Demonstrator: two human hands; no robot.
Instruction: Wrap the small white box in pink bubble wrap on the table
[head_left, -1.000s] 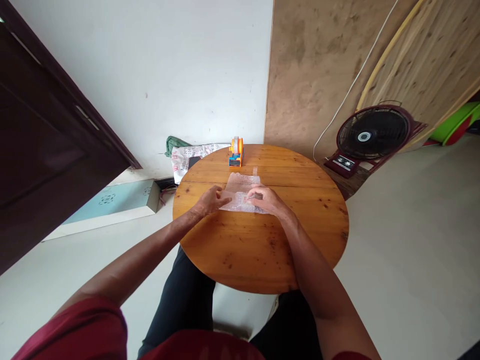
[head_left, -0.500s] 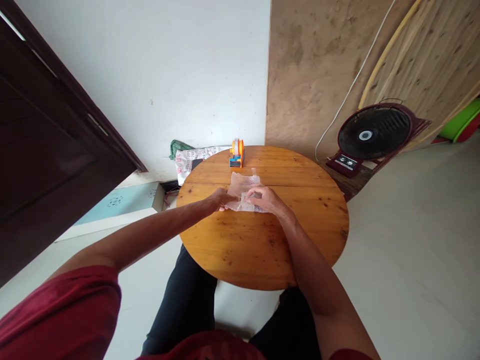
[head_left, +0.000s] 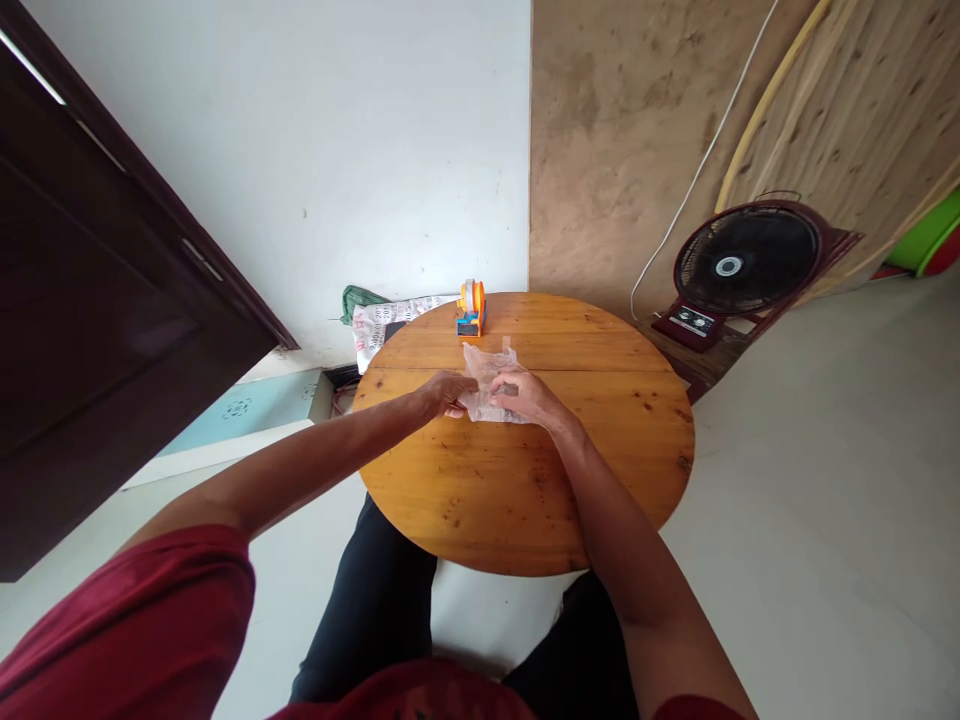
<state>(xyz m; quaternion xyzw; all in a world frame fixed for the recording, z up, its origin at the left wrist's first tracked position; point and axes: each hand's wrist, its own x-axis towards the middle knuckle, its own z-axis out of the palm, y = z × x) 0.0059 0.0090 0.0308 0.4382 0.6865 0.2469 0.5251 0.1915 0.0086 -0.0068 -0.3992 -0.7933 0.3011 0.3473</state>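
Observation:
A crinkled, translucent sheet of bubble wrap (head_left: 484, 364) lies on the round wooden table (head_left: 480, 500), with a short clear strip (head_left: 506, 344) sticking out past its far edge. My left hand (head_left: 448, 393) is closed on the left edge of the wrap. From the right, my right hand (head_left: 525, 394) reaches over it, thumb and fingertips pinched together at its top surface. Whether those fingertips hold the wrap itself or a bit of tape is too small to tell. Beyond the wrap stands an orange and blue tape dispenser (head_left: 471, 310) with a roll on it.
Behind the table is a white wall beside a wooden panel (head_left: 592, 150). A dark red fan (head_left: 742, 262) stands at the right. To the left are a printed sack (head_left: 367, 335), a light blue box (head_left: 247, 405) and a dark door (head_left: 97, 300).
My left hand has shifted slightly up at the wrap's left edge, its fingers more curled. My right hand stays pinched over the wrap. The view has tilted a little.

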